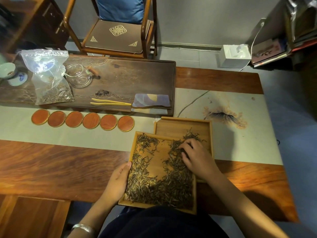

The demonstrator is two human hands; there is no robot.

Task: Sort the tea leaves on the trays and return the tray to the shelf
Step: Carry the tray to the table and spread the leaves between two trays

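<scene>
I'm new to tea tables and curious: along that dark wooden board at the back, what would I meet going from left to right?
Pale green cup → blue-and-white saucer → plastic bag of tea leaves → glass pitcher → bamboo tongs → folded cloth.

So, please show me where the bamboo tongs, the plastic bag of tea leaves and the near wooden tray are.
bamboo tongs (109,102): head view, middle of the two prongs.
plastic bag of tea leaves (51,78): head view, middle of the bag.
near wooden tray (158,162): head view, bare floor of the tray.
</scene>
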